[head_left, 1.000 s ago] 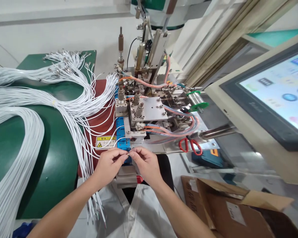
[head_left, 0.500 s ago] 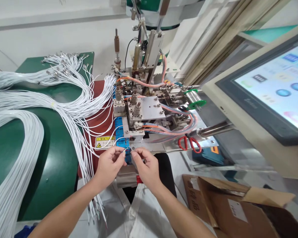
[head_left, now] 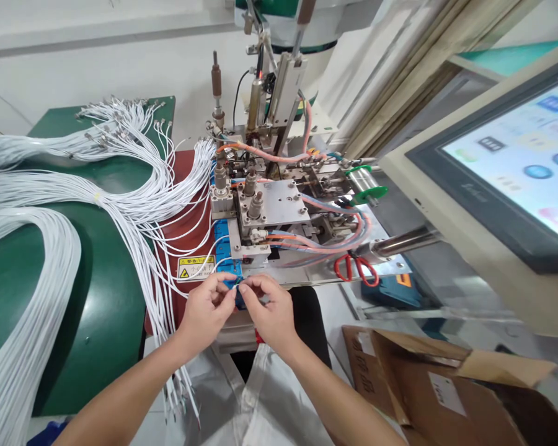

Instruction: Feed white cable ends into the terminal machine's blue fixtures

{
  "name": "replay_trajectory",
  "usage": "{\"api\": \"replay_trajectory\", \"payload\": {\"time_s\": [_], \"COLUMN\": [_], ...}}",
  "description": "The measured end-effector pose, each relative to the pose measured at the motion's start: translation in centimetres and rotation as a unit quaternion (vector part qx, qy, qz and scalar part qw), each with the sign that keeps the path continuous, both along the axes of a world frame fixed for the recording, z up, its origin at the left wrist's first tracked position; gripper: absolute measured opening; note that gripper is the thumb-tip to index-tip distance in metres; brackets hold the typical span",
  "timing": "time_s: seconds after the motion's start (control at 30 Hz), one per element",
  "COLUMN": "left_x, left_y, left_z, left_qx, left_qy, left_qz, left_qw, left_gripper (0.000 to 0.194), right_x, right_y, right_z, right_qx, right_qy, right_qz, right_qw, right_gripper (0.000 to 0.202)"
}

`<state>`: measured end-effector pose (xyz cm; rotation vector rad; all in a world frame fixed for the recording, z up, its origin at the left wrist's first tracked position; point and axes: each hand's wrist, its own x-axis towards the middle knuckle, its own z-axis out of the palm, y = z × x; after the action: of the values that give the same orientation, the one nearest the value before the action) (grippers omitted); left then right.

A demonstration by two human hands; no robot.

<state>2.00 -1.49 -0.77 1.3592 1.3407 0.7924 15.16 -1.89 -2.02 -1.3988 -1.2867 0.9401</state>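
Observation:
My left hand (head_left: 209, 306) is closed in a pinch on the end of a white cable, whose stripped tip shows between the fingertips. Right beside it, my right hand (head_left: 270, 303) pinches at the same tip, thumb and forefinger together; what it holds is too small to make out. Both hands are at the front end of a blue fixture strip (head_left: 227, 266), at the machine's left edge. Several white cables (head_left: 190, 241) run from the bundle on the left into this strip. A yellow warning label (head_left: 196, 268) lies left of the strip.
The machine (head_left: 279, 201) has metal blocks, orange hoses and a solder wire spool (head_left: 360, 181). Red-handled scissors (head_left: 356, 269) lie at its front edge. A touchscreen (head_left: 516, 161) stands right, above an open cardboard box (head_left: 428, 384). Cable bundles cover the green table (head_left: 106, 303).
My right hand has moved slightly left, and the fingertips of both hands are now closer together at the cable tip. The view has shifted a little.

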Motion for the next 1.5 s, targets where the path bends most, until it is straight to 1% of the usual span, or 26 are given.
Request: {"api": "replay_trajectory", "payload": {"time_s": [0.07,0.1,0.13,0.2,0.3,0.4,0.5,0.63,0.7,0.83,0.93,1.0,1.13,1.2,1.27,1.33,1.47,1.5], "left_x": [-0.1,-0.3,-0.5,-1.1,-2.1,-2.5,-2.5,-2.2,-2.0,-1.9,-2.0,-2.2,-2.6,-2.5,-2.4,-2.1,-1.8,-1.9], "left_y": [0.2,0.3,0.5,0.9,1.5,1.8,1.7,1.5,1.4,1.5,1.6,1.7,1.7,1.6,1.4,1.2,1.0,1.0], "left_z": [0.1,0.3,0.4,0.6,0.8,0.7,0.6,1.0,1.2,1.3,1.0,0.7,0.2,0.1,0.2,0.5,1.2,1.2], "left_qx": [-0.013,-0.014,-0.007,0.032,0.126,0.180,0.184,0.167,0.163,0.155,0.160,0.175,0.205,0.207,0.204,0.215,0.268,0.276], "left_qy": [0.004,0.015,0.034,0.099,0.209,0.261,0.283,0.307,0.320,0.331,0.320,0.313,0.305,0.308,0.321,0.350,0.441,0.452], "left_qz": [-0.006,-0.015,-0.029,-0.063,-0.112,-0.130,-0.132,-0.134,-0.129,-0.128,-0.139,-0.149,-0.160,-0.160,-0.162,-0.164,-0.192,-0.201], "left_qw": [1.000,1.000,0.999,0.993,0.963,0.939,0.932,0.927,0.924,0.922,0.923,0.921,0.916,0.915,0.911,0.897,0.835,0.824], "left_gripper": [0.025,0.027,0.030,0.031,0.020,0.020,0.022,0.019,0.018,0.019,0.019,0.019,0.018,0.018,0.019,0.021,0.023,0.023], "right_x": [0.4,0.6,0.8,1.1,1.3,1.4,1.4,1.5,1.6,1.9,2.2,2.2,1.7,1.2,0.8,0.6,0.5,0.7], "right_y": [-0.1,-0.1,0.0,0.2,0.5,0.5,0.4,0.5,0.7,1.1,1.4,1.6,2.1,2.0,1.8,1.5,1.3,1.4], "right_z": [-0.2,-0.4,-0.6,-1.1,-2.0,-2.5,-2.5,-2.3,-2.3,-2.8,-2.8,-2.7,-2.9,-3.4,-4.0,-4.5,-4.8,-4.7], "right_qx": [0.072,0.087,0.087,0.050,-0.018,-0.039,-0.035,-0.044,-0.061,-0.082,-0.060,-0.029,0.037,0.037,0.008,-0.020,-0.050,-0.060], "right_qy": [-0.084,-0.106,-0.118,-0.119,-0.106,-0.116,-0.147,-0.188,-0.188,-0.157,-0.152,-0.178,-0.266,-0.255,-0.205,-0.165,-0.135,-0.121], "right_qz": [0.012,0.020,0.025,0.025,0.018,0.031,0.042,0.047,0.058,0.086,0.111,0.119,0.104,0.084,0.057,0.037,0.036,0.031], "right_qw": [0.994,0.990,0.989,0.991,0.994,0.992,0.988,0.980,0.979,0.980,0.980,0.976,0.958,0.963,0.977,0.985,0.989,0.990], "right_gripper": [0.011,0.011,0.011,0.013,0.016,0.017,0.016,0.015,0.015,0.014,0.020,0.026,0.030,0.031,0.031,0.033,0.035,0.036]}}
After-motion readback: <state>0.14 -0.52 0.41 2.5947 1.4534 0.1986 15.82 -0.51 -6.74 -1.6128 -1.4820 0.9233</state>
